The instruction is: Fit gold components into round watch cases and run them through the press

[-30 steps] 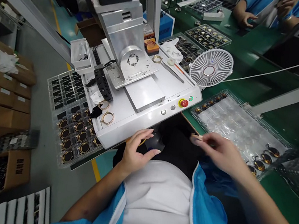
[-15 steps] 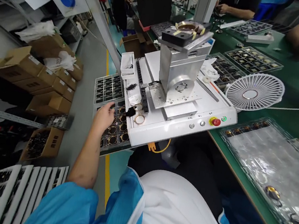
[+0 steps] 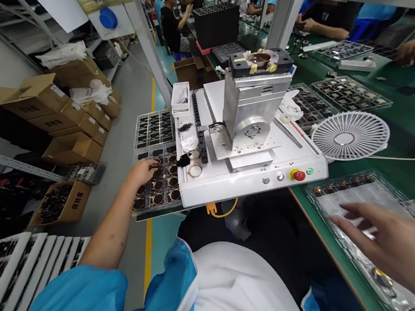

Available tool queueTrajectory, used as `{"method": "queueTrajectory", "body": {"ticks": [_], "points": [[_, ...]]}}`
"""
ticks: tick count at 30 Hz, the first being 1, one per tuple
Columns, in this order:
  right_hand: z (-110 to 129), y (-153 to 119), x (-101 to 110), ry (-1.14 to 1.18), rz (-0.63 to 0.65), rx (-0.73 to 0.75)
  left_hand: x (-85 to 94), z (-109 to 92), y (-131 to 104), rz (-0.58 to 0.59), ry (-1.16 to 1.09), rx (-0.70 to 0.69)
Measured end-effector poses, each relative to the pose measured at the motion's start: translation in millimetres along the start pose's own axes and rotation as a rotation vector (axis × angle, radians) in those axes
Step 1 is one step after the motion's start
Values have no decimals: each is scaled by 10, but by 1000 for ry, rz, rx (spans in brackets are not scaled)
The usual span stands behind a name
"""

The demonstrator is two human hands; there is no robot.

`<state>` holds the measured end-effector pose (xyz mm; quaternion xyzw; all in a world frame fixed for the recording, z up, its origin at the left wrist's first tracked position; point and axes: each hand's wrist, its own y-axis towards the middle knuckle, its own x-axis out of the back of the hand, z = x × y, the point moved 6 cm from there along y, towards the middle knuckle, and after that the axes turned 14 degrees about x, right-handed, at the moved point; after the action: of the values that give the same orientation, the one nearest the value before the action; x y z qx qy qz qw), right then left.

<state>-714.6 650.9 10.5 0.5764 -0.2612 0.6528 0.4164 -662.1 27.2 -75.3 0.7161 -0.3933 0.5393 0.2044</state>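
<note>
My left hand [image 3: 142, 171] reaches over a clear compartment tray [image 3: 180, 200] of gold-rimmed black rings. Its fingers are closed in a pinch at one gold-rimmed ring [image 3: 156, 161], partly hidden by them. My right hand [image 3: 377, 233] hangs above another clear tray [image 3: 320, 202] on the green table, fingers apart and nothing in them. Gold-centred round parts [image 3: 381, 276] lie in that tray, partly under a translucent sheet. Between my hands stands a white machine base [image 3: 218, 185] carrying a metal block [image 3: 250, 112]. On top of the block is a black fixture [image 3: 239, 68] with a round ring [image 3: 258, 58].
Two loose rings [image 3: 195, 170] and a small white box [image 3: 181, 96] sit on the base's left side. A red button [image 3: 298, 175] is on its front edge. A white round fan [image 3: 349, 137] stands at right. Cardboard boxes [image 3: 45, 102] line the left. Co-workers sit across the table.
My right hand has come into view from the right, over the tray there. My left hand has shifted slightly and its fingers have closed at a ring. The black fixture now sits level.
</note>
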Motion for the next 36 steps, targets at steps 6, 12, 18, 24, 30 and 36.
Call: {"method": "queueTrajectory", "body": {"ticks": [6, 12, 18, 24, 30, 36], "points": [[891, 1141, 719, 308, -302, 375, 245, -184, -206, -107, -148, -75], [1316, 2180, 1276, 194, -545, 575, 884, -889, -803, -313, -293, -368], [1482, 2968, 1295, 341, -238, 695, 1472, -1608, -1279, -530, -406, -665], [1395, 3105, 1362, 498, -259, 736, 1694, -2130, -1306, -545, -457, -871], [1220, 2706, 1567, 619, -548, 680, 1859, -2867, -1133, -507, -345, -1126], [941, 1991, 1363, 770, -629, 588, 1917, -3594, -757, -299, -160, -1246]]}}
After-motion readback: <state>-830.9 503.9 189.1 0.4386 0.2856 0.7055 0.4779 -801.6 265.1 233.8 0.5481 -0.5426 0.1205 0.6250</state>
